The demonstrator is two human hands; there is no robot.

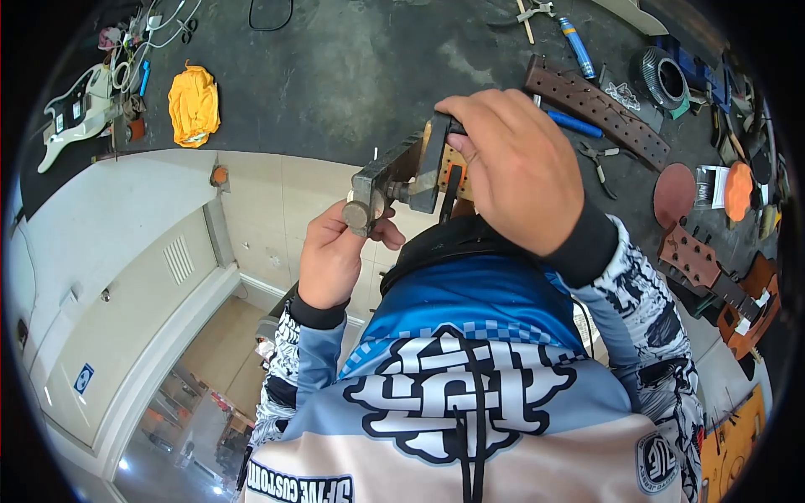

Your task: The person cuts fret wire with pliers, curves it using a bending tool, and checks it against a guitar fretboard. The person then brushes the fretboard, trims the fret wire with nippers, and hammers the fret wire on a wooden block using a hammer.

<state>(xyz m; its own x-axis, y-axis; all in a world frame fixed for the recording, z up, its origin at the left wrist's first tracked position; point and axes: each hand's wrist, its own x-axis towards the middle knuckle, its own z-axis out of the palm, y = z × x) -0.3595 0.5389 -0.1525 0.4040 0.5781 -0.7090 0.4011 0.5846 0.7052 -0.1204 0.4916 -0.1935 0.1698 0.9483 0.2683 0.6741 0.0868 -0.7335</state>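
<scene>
A dark metal vise-like clamp [387,178] with a round knob end [357,215] stands at the front edge of the bench, close to my body. My left hand [330,261] is closed around its lower part, just under the knob. My right hand [524,172] is over the other side, its thumb and fingers closed on a dark, flat upright piece [431,163] beside the clamp. A light wooden strip with small holes [458,174] shows between this piece and my right palm. My right hand hides part of it, so its kind is unclear.
The dark bench top [352,84] spreads ahead. On the right lie a brown block with rows of holes [597,111], pliers [600,168], a blue can [577,48] and a guitar headstock [689,256]. Left are a yellow cloth [194,105] and a white guitar-shaped body [84,121].
</scene>
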